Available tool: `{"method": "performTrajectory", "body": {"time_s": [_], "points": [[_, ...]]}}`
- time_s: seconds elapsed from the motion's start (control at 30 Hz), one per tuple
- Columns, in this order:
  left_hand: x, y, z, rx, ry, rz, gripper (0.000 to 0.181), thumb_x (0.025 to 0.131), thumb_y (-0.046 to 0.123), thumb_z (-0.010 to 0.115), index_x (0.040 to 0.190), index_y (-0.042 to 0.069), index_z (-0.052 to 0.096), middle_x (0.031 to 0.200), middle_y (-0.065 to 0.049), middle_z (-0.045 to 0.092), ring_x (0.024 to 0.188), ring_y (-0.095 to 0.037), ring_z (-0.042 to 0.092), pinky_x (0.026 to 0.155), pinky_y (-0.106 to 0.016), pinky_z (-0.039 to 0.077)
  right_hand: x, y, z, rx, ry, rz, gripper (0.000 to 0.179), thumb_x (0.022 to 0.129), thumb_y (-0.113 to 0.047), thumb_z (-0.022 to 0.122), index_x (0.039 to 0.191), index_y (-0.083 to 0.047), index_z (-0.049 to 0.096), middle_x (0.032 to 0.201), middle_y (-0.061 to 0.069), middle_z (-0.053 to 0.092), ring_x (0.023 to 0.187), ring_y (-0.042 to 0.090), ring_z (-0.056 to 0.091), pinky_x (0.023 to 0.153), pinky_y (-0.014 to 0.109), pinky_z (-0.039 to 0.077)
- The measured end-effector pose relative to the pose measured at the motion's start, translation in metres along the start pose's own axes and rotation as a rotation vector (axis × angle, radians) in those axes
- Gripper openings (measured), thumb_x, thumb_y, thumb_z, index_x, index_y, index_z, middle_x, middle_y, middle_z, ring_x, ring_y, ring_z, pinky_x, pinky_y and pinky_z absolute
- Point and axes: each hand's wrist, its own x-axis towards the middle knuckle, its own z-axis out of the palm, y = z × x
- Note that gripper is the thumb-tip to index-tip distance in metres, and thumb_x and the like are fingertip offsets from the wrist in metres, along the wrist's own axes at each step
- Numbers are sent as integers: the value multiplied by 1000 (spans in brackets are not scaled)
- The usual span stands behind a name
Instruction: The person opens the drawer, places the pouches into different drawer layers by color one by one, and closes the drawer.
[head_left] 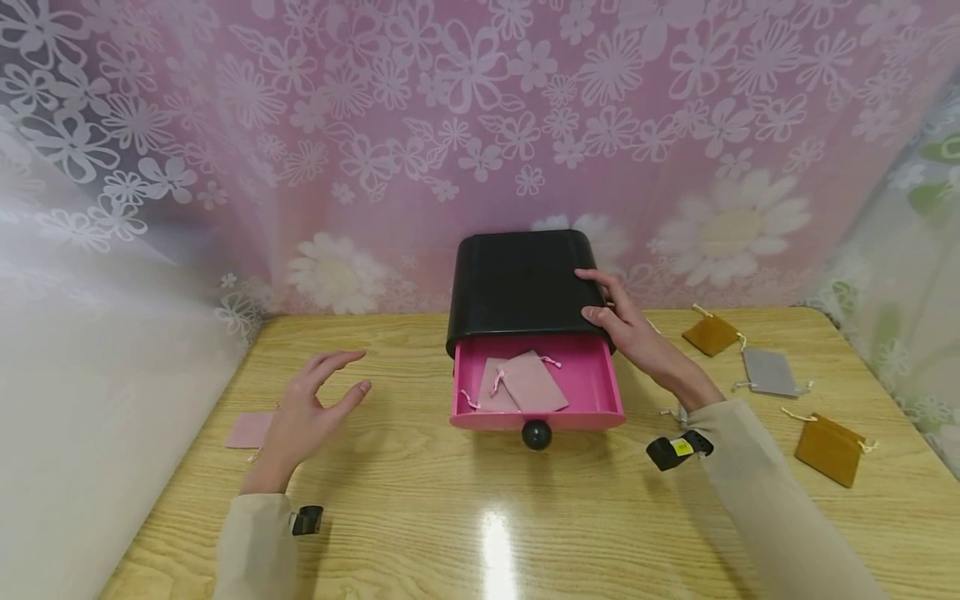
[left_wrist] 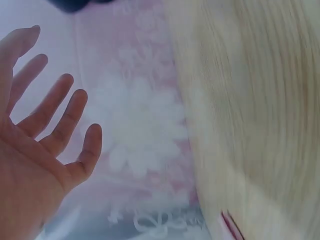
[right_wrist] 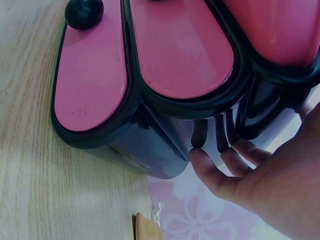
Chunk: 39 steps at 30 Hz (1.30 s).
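A black drawer cabinet (head_left: 525,283) stands at the back of the table, its rounded pink drawer fronts (right_wrist: 92,75) stacked in the right wrist view. Its top pink drawer (head_left: 596,379) is pulled out, with a black round knob (head_left: 536,434). Two pale pink drawstring pouches (head_left: 536,383) overlap inside it. My right hand (head_left: 626,325) rests against the cabinet's right side and top edge, with several fingertips (right_wrist: 200,157) touching the black side wall. My left hand (head_left: 307,408) hovers over the table at the left, fingers spread and holding nothing. Partly behind it lies another pink pouch (head_left: 247,430).
On the right of the table lie a brown pouch (head_left: 711,334), a grey pouch (head_left: 770,372) and another brown pouch (head_left: 828,450). A further small light item with strings is mostly hidden by my right wrist. A flowered pink curtain (head_left: 420,167) hangs behind the table.
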Motion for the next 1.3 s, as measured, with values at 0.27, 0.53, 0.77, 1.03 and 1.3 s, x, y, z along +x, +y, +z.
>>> {"method": "performTrajectory", "body": {"time_s": [0.27,0.53,0.77,1.03,1.3], "points": [[-8,-29,-19,89,44,-55,43,98,29,69,140,19,63,141,-16,57,126,-40,55,98,-65,44,0,0,0,4,-1,8,56,110,-24,40,161,-26,18,166,15,22,147,37,34,117,42,33],[-23,-51,-36,136,18,-154,44,99,34,67,140,18,62,145,-15,52,107,-37,68,74,-38,58,0,0,0,9,5,1,56,109,-22,39,161,-24,18,167,15,18,148,38,31,121,54,28],[-36,-67,-53,110,-22,-199,45,101,29,65,140,9,61,145,-22,47,94,-43,75,76,-32,57,0,1,1,0,4,1,56,109,-23,39,161,-25,18,164,16,23,147,36,34,116,40,34],[-45,-82,-66,250,-46,-258,45,99,31,68,133,2,63,141,-33,49,128,-60,43,97,-73,36,-1,0,1,0,1,4,56,109,-24,39,161,-25,18,165,16,23,147,35,33,118,43,33],[-52,-94,-74,326,-184,-316,52,100,37,64,138,1,58,142,-42,44,127,-60,43,98,-73,37,-1,-1,1,-3,3,3,56,109,-24,39,161,-25,18,165,16,22,146,36,34,118,45,32]]}}
